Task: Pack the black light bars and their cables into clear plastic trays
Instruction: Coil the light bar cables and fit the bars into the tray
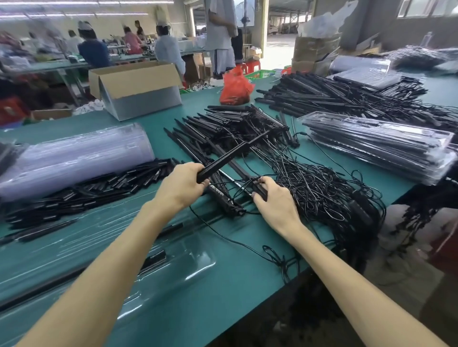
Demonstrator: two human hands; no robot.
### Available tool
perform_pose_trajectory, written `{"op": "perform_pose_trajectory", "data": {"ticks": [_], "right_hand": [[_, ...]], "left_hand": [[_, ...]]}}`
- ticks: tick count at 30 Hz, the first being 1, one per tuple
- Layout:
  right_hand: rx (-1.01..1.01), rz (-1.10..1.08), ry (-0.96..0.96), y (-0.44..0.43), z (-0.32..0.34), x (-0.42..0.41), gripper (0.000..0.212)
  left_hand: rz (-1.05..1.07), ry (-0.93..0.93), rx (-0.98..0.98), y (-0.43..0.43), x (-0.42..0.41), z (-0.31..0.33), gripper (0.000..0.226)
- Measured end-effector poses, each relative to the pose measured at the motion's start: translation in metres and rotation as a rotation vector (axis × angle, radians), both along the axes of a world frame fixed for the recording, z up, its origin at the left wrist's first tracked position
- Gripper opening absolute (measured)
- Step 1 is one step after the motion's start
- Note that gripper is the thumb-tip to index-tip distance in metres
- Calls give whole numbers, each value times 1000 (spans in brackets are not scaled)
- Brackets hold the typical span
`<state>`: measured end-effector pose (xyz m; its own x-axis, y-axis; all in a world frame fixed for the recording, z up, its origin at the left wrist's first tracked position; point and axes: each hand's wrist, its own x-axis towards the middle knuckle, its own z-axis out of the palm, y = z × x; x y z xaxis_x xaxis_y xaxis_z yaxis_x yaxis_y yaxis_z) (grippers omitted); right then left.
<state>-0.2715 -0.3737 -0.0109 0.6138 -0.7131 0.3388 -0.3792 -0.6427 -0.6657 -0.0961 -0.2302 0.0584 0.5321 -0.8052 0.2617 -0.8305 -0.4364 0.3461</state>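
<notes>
Black light bar (233, 157) in left grip (182, 184), second bar (248, 178) in right grip (273, 200).

This is a factory packing floor. A long green tabletop (238, 272) carries heaps of slim black light bars (247, 123), a tangle of thin black cables (322, 193) and stacks of clear plastic trays (376, 146). An open brown cardboard box (138, 84) stands at its far edge. Beyond, seated workers (94, 52) line another green bench (62, 65) under white ceiling tube lights (62, 3).
</notes>
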Motion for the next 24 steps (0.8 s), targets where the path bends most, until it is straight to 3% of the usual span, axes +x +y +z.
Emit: {"op": "perform_pose_trajectory", "data": {"ticks": [4,18,24], "right_hand": [[14,0,-9,-2,-2,1,40],[-3,-15,6,-6,-2,2,36],[-13,-22,19,-6,-1,2,37]], "left_hand": [[60,-34,-58,-26,-13,-5,11],[76,-168,124,-84,-23,-32,10],[51,-132,55,-79,-23,-31,4]]}}
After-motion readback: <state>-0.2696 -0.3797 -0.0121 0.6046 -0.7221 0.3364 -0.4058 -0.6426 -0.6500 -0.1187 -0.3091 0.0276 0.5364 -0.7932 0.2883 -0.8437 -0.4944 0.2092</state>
